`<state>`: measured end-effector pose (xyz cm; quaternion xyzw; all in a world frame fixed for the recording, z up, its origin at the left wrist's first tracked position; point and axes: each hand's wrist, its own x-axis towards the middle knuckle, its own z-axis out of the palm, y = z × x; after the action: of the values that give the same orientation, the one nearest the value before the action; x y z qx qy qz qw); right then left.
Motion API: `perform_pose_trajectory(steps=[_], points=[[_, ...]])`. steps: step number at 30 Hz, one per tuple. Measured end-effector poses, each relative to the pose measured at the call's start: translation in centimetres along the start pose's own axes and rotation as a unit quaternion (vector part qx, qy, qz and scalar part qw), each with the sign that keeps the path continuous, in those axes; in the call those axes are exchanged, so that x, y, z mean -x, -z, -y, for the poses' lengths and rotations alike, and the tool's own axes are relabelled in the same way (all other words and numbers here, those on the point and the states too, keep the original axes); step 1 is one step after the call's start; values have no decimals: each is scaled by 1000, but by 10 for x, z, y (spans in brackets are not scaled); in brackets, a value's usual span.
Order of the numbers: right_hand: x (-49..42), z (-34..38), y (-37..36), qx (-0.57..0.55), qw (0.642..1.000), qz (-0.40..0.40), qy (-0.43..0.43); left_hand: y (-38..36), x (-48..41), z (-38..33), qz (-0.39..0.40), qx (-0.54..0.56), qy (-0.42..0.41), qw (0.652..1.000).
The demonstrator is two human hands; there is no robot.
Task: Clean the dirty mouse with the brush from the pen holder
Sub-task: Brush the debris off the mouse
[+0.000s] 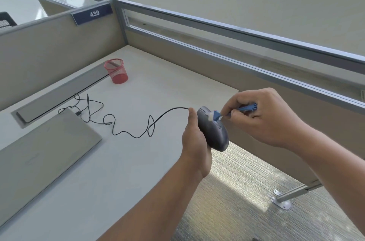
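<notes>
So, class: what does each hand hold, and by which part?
Left hand grips the mouse by its side; right hand pinches the brush by its handle.

Two bare forearms entered the frame, one from the bottom centre and one from the right edge. No sleeves, cuffs or gloves covered them anywhere within view. The left hand (194, 138) appeared at the centre of the frame and the right hand (262, 116) at the centre right. No watch, ring, bracelet or other worn item showed on either wrist or on the visible fingers. Fingernails, where visible, were short and unpainted. The upper arms, shoulders and torso lay outside the frame.
</notes>
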<state>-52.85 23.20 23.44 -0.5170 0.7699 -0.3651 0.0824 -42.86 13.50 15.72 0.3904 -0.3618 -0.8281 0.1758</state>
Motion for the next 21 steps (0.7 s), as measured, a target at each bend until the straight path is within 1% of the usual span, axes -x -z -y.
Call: perform_pose_trajectory(steps=[5, 8, 10, 13, 15, 18, 21], points=[[-9, 0, -5, 27, 1000, -15, -4, -3, 5, 1, -7, -10, -6, 1000], [-4, 0, -4, 9, 999, -36, -9, -2, 5, 2, -5, -7, -5, 1000], [0, 2, -4, 3, 1000, -29, -7, -2, 5, 2, -2, -12, -8, 1000], [0, 0, -7, 53, 998, -13, -14, -2, 5, 2, -9, -8, -3, 1000], [-3, -4, -6, 81, 995, -37, -34, -2, 5, 2, -15, -1, 0, 1000], [-6, -6, -4, 38, 996, -65, -56, -2, 6, 1, -8, -9, 1, 1000], [-10, -4, -9, 8, 995, -66, -71, -3, 4, 2, -4, -17, -1, 1000]])
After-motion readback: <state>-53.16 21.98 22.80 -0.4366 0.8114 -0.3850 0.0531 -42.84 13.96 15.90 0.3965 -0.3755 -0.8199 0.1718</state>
